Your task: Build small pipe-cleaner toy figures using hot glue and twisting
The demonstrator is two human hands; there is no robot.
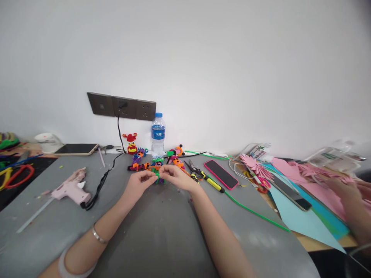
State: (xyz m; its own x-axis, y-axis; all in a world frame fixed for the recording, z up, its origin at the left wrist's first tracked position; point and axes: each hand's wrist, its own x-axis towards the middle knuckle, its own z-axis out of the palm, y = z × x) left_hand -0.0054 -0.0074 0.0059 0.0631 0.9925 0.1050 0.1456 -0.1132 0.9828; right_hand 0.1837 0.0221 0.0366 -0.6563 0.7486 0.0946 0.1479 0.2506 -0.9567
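My left hand (142, 182) and my right hand (175, 177) meet at the middle of the grey table, fingers pinched on a small green, orange and purple figure (158, 164). My fingers cover part of it, and it stands upright between them. Behind and beside it are more bright fuzzy figures: a red and yellow one (131, 143), a blue and purple one (139, 154), and an orange and black one (138, 167) lying down. Yellow-and-black pliers (213, 182) lie right of my right hand.
A pink glue gun (72, 188) with a black cord lies left. A water bottle (158, 135) stands by the wall. Right are a pink-edged phone (221, 174), a green stem (255, 213), coloured paper (301, 222) and another person's hand (344, 193).
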